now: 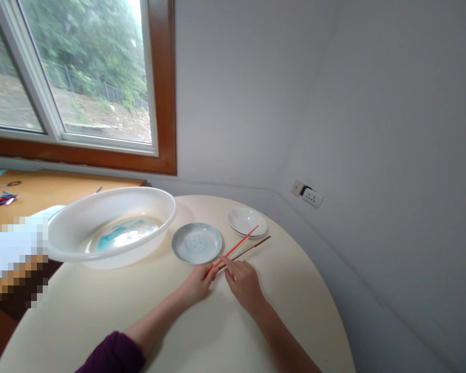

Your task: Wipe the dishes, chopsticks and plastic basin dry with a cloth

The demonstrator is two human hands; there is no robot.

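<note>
My left hand [198,284] rests on the round cream table [178,321], its fingers pinched on the near end of a red chopstick [236,245] that slants up to the right. My right hand [243,282] lies beside it, fingertips closed on the near end of a dark brown chopstick [252,248] running almost parallel. The red stick's far tip lies over the rim of a small white dish [245,220]. A pale blue patterned plate [197,242] sits just left of the sticks, close to my left fingertips.
A large white plastic basin [112,225] with a little water stands at the table's left. Behind it a wooden desk [42,191] holds small items under a window. Grey walls with a socket [307,194] close in on the right. A blurred patch sits at left.
</note>
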